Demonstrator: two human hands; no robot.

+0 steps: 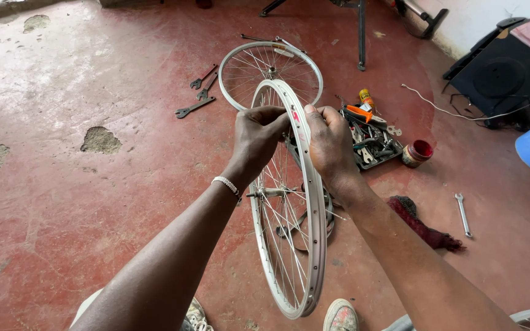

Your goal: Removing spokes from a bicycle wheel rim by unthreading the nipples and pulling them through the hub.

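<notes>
Two hands pinch the top of an upright silver bicycle rim point(314, 245): left hand point(257, 138) has fingers curled closed over the rim's left edge, right hand point(329, 147) has fingers wrapped closed round the right edge, thumbs nearly touching at the top. Rim stands on edge on the red floor point(93, 202), bottom between the person's shoes, spokes and hub visible below the hands. Step in hand looks like checking or working the rim channel near the top; next move probably calls for a steady hold while turning the rim to a fresh section, or freeing one hand for a tool. Beyond the rim: second wheel point(271, 73) flat on the floor, spanners point(199, 92) left of it, tool tray point(372, 141) right of the rim, small red tin point(418, 152), dark rag point(421, 224), lone spanner point(463, 214).
</notes>
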